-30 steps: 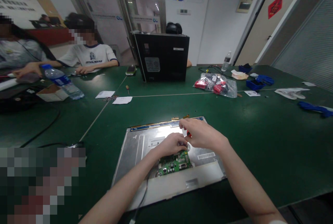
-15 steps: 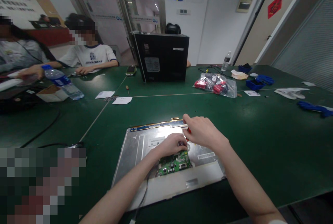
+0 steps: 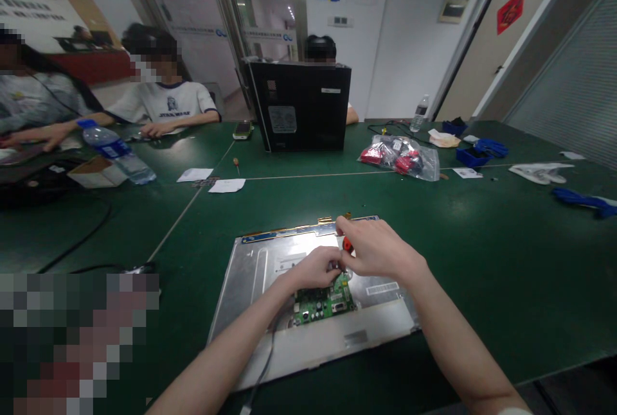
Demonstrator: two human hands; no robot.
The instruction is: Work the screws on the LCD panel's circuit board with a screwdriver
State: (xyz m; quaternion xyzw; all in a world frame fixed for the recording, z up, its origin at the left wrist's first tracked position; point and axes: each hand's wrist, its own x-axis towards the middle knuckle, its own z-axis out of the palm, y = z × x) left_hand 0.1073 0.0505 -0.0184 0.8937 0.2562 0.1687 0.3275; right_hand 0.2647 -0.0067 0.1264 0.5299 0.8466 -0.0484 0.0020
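A flat metal display panel point(image 3: 380, 322) lies back side up on the green table, with a green circuit board point(image 3: 321, 306) on its middle. My right hand point(image 3: 378, 245) is closed around a red-handled screwdriver point(image 3: 347, 243), mostly hidden by the fingers, above the board's far edge. Just left of it, my left hand point(image 3: 318, 267) rests over the board's far part, fingers curled and pinched together; what lies between them is hidden. Along the panel's far edge runs a narrow blue circuit strip point(image 3: 279, 234). A thin cable point(image 3: 266, 367) trails off the near left side.
Beyond the panel stands a black computer case point(image 3: 303, 106), with a person behind it. A plastic bag with red items point(image 3: 402, 158) and blue gloves point(image 3: 489, 147) lie at the right. Paper slips point(image 3: 226, 185) and a water bottle point(image 3: 116, 151) are leftward, near two seated people.
My right hand has shifted slightly left and tilted, showing more of the red handle. My left hand has barely moved. Behind the computer case, the person's head has risen a little.
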